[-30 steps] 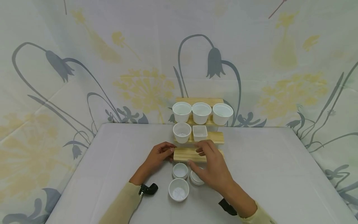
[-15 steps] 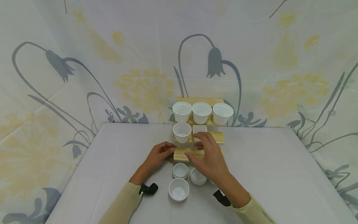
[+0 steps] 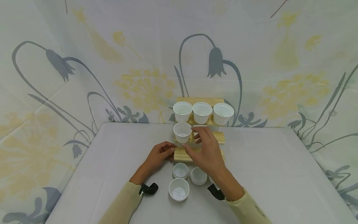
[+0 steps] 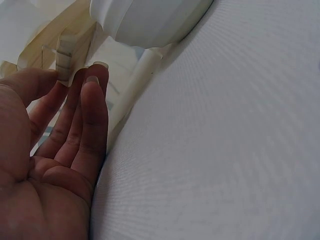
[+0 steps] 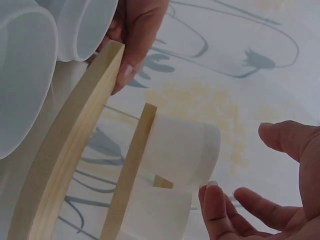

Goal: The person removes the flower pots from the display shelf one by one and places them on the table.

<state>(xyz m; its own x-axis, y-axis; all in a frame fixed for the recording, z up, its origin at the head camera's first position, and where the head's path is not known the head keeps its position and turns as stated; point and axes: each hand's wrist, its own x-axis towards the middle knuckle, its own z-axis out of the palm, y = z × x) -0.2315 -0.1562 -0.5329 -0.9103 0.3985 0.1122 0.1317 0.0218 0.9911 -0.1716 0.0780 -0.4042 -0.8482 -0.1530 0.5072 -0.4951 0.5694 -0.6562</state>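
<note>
My left hand (image 3: 156,158) pinches the left end of the lowest wooden shelf (image 3: 184,154) between thumb and fingers; the left wrist view shows the thumb against the board's end (image 4: 66,50). Over that board my right hand (image 3: 209,155) hovers, thumb and fingers apart, nothing in its grasp. Its fingers mostly cover the square white cup (image 3: 200,126) on the middle shelf, beside a round white cup (image 3: 182,133). In the right wrist view the fingertips of the right hand (image 5: 265,200) are close to both cups; whether they touch is unclear.
Three round white cups (image 3: 202,113) stand on an upper shelf, against the patterned cloth backdrop (image 3: 145,46). In front of the stand, a white cup (image 3: 179,190) and several small white containers (image 3: 199,176) sit on the white table (image 3: 268,174), one partly behind the right wrist.
My right hand has moved up and to the left, from over the lowest shelf towards the middle shelf's cups, covering more of the square cup. My left hand has stayed put.
</note>
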